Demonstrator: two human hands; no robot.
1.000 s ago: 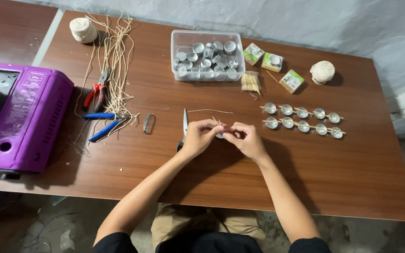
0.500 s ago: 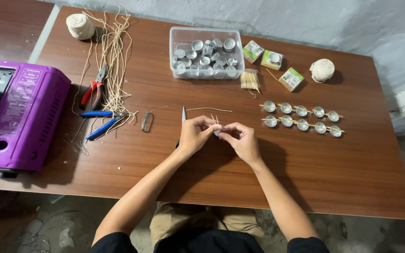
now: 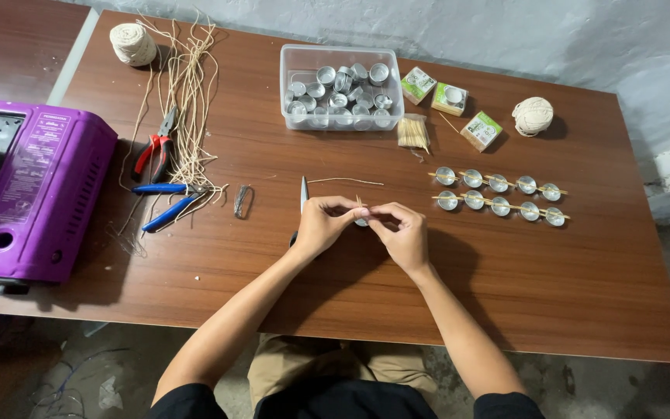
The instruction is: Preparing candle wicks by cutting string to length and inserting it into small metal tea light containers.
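your left hand (image 3: 321, 225) and right hand (image 3: 403, 233) meet at the middle of the brown table (image 3: 568, 287), fingertips pinched together on a small metal cup (image 3: 361, 221) with thin sticks (image 3: 359, 202) poking up from between them; both hands are closed narrow on that piece, which sits just above the tabletop between your thumbs. just behind your left hand the scissors (image 3: 302, 194) lie with the blade pointing away from you, and a short cut length of string (image 3: 345, 181) lies just past them. to your right, two rows of finished cups on sticks (image 3: 499, 194) lie near your right hand but apart from it. toward the far edge stand a clear plastic tub of metal cups (image 3: 341, 88), a bundle of sticks (image 3: 413, 133), three small green boxes (image 3: 450, 99) and a ball of twine (image 3: 533, 116) near the wall. to your left lie loose strands of twine (image 3: 188, 85), a second twine ball (image 3: 132, 43) at the far corner, red-handled pliers (image 3: 157, 147), blue-handled pliers (image 3: 163, 200) and a small wire loop (image 3: 242, 202). a purple portable stove (image 3: 32, 194) overhangs the left edge. the widest bare wood runs along the near edge, in front of and to the right of your forearms.
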